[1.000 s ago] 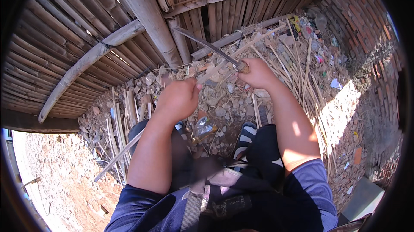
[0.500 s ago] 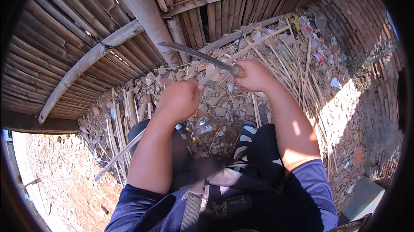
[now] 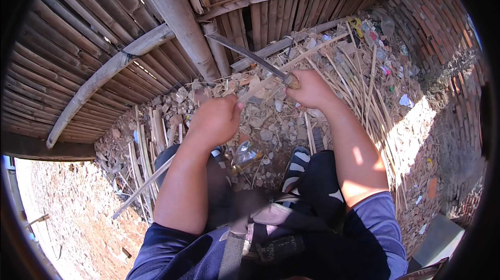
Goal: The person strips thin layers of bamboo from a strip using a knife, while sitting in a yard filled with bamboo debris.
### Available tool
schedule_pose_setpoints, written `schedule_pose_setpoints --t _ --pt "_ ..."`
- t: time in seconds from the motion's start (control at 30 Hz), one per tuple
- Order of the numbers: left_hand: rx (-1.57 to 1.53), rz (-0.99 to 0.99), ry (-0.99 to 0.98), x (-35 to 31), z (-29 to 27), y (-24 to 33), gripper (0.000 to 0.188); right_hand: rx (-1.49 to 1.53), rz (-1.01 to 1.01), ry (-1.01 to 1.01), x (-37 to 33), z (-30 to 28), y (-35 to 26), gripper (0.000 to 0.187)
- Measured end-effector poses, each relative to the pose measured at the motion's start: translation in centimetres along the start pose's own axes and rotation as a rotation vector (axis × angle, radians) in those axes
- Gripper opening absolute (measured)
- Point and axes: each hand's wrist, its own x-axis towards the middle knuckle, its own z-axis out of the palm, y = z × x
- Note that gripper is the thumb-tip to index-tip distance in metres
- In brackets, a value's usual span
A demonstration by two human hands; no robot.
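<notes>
Strip of bamboo [image 3: 255, 89] is clasped in the left hand [image 3: 214, 118], beyond the clear plastic scrap [image 3: 246, 155]; farther right of the scrap, the right hand [image 3: 310, 89] is wrapped around the wooden handle [image 3: 293, 80] of a long knife [image 3: 252, 56]. The strip can be judged light, springy and prone to splinter, so it is best pinched by its flat faces. The knife seems stiffer and heavier, most safely held by its handle.
</notes>
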Motion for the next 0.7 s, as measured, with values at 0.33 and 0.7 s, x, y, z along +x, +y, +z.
schedule_pose_setpoints --t 0.33,0.7 --pt "0.016 -0.014 -0.035 -0.1 0.0 0.1 0.029 -0.193 -0.070 -0.082 -0.8 0.6 -2.2 0.041" --pt "0.029 -0.011 -0.054 -0.1 0.2 0.0 0.029 -0.188 -0.086 -0.120 -0.4 1.2 -1.6 0.044"
